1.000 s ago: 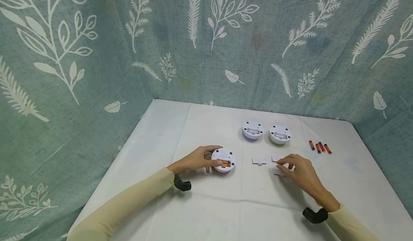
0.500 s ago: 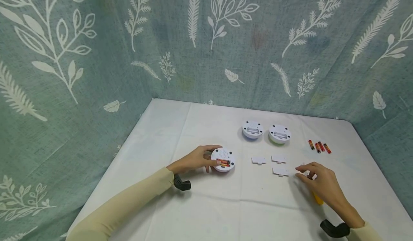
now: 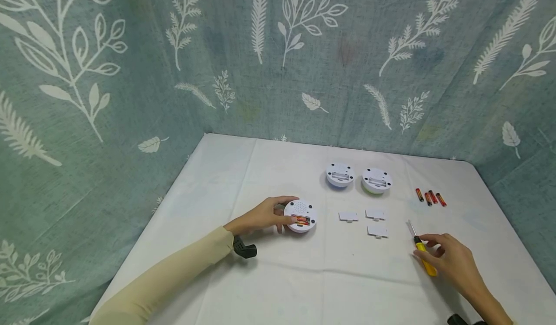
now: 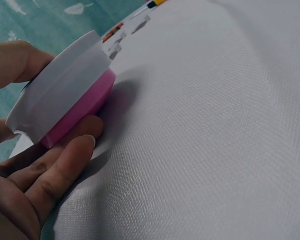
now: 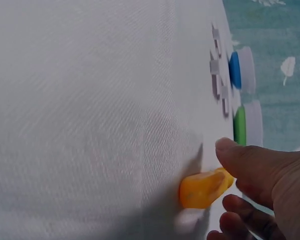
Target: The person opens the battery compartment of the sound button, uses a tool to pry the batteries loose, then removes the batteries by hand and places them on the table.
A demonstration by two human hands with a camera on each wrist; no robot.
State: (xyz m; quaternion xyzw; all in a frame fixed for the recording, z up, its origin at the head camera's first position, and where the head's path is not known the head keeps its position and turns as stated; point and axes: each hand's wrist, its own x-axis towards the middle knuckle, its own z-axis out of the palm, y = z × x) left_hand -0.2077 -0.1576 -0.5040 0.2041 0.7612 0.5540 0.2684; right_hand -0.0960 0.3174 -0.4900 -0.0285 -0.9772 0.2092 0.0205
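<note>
My left hand (image 3: pixel 260 214) holds a round white device (image 3: pixel 300 208) with a pink underside (image 4: pixel 80 107) by its edge, thumb on top and fingers below. It is tilted, its battery bay facing up with red-and-orange batteries (image 3: pixel 300 219) in it. My right hand (image 3: pixel 451 260) is at a yellow-and-black screwdriver (image 3: pixel 425 260) on the tablecloth. Its thumb and fingers stand apart around the handle (image 5: pixel 202 190), not visibly closed on it. The screwdriver's metal shaft points away from me.
Two similar devices, one blue-based (image 3: pixel 340 175) and one green-based (image 3: pixel 376 180), lie upside down at the back with battery bays uncovered. Three white battery covers (image 3: pixel 348 217) lie mid-table. Several loose batteries (image 3: pixel 430 198) lie at the back right. A patterned curtain (image 3: pixel 278 74) hangs behind the table.
My right hand has moved away from the battery covers, right and toward me, to the screwdriver. The left hand and its device have stayed in place.
</note>
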